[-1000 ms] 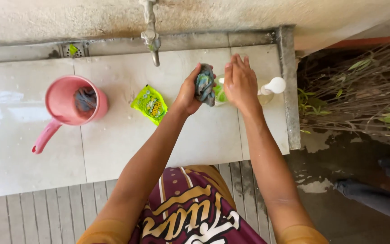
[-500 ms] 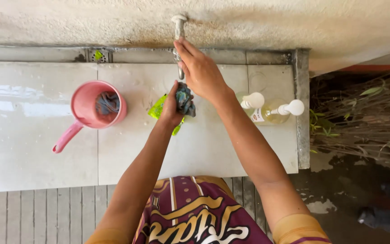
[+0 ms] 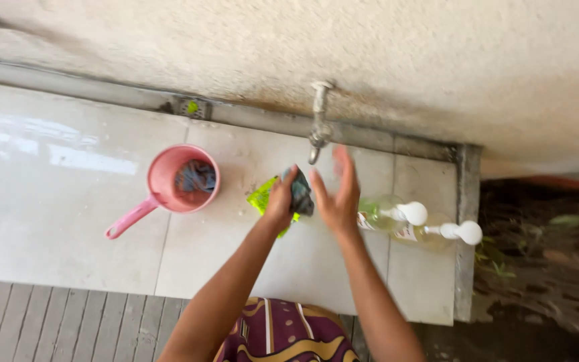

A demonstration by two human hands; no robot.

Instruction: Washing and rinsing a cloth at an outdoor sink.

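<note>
Two hands under tap [image 3: 317,127]: left hand [image 3: 280,200] w/ rag [image 3: 300,193], right hand [image 3: 338,194] open.

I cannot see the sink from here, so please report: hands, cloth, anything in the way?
Left hand shut on grey-blue cloth, below the tap. Right hand open beside the cloth. Green sachet under left hand; two pump bottles right of the hands.

Both forearms are bare from the elbows down, with no watch, ring or band on either wrist. The left hand [image 3: 280,201] and right hand [image 3: 336,198] are uncovered, no gloves. Lower down, the person wears a maroon garment [image 3: 289,335] marked with thin white and gold stripes and a curling gold shape edged in white near the bottom.
</note>
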